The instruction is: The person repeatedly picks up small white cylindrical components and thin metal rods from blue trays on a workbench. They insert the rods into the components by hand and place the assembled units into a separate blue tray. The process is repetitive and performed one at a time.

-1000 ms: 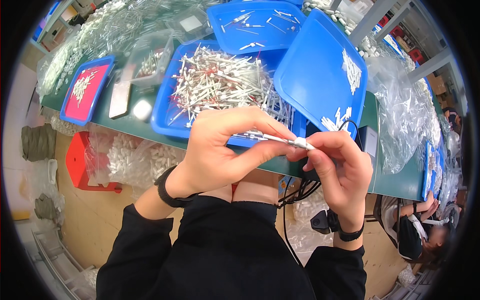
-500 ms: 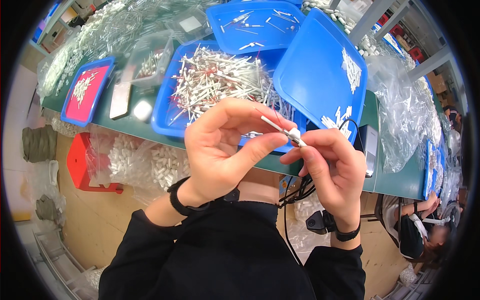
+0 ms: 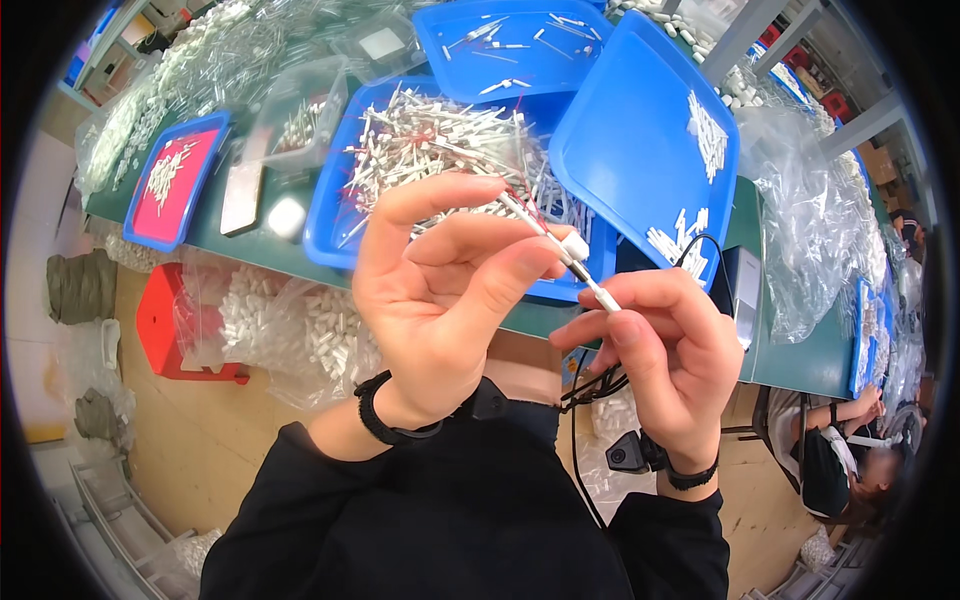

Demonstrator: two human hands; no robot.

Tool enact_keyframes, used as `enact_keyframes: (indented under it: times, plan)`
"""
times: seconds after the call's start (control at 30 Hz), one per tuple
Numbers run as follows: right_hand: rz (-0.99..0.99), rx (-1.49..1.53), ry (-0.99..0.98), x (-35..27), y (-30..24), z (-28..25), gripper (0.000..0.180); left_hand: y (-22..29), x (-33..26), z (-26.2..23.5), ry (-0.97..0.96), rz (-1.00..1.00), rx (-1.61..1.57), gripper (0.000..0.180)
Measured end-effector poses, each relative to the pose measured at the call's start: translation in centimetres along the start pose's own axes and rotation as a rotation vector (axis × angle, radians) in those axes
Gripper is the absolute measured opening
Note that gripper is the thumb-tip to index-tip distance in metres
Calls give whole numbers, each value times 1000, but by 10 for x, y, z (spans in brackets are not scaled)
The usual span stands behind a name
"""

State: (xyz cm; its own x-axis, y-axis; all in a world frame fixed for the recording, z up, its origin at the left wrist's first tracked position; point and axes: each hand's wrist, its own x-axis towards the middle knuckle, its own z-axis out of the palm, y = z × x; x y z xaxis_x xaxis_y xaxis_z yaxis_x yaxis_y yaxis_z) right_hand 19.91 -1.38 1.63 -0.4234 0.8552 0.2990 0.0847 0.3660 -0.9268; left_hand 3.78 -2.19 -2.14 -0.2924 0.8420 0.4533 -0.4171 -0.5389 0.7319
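Note:
Between my two hands a thin white stick-like part [image 3: 527, 215] slants down to the right, with a dark middle section, a thicker white lower end and a red thread alongside. My left hand [image 3: 430, 285] pinches it with thumb and fingers around its middle, index fingertip close to its upper end. At the lower end, my right hand [image 3: 675, 350] grips it between thumb and forefinger. A small white cap-like piece [image 3: 575, 245] shows beside my left fingertips; whether it is attached cannot be seen. Behind the hands, a blue tray [image 3: 325, 205] holds a heap of similar white sticks [image 3: 430, 150] with red threads.
Two blue trays with a few parts, a flat one [image 3: 630, 130] and another [image 3: 450, 75], rest at the back. Left are a pink-lined tray [image 3: 150, 225], a clear box [image 3: 275, 150] and a white block [image 3: 287, 218]. Plastic bags [image 3: 790, 220] lie right; another person [image 3: 835, 450] sits far right.
My left index finger has straightened up and left, and the stick shows more of its length between my hands. The right hand has shifted slightly down and right, keeping its pinch.

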Motion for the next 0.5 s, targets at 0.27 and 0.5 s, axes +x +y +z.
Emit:
enact_keyframes:
  times: [0.27,0.5]
  plan:
    - [13,91,-4,-3,-9,0,11,10,-1,3,-39,34,160,39]
    - [-67,101,29,-10,-14,2,12,14,-2,4,-122,23,75,37]
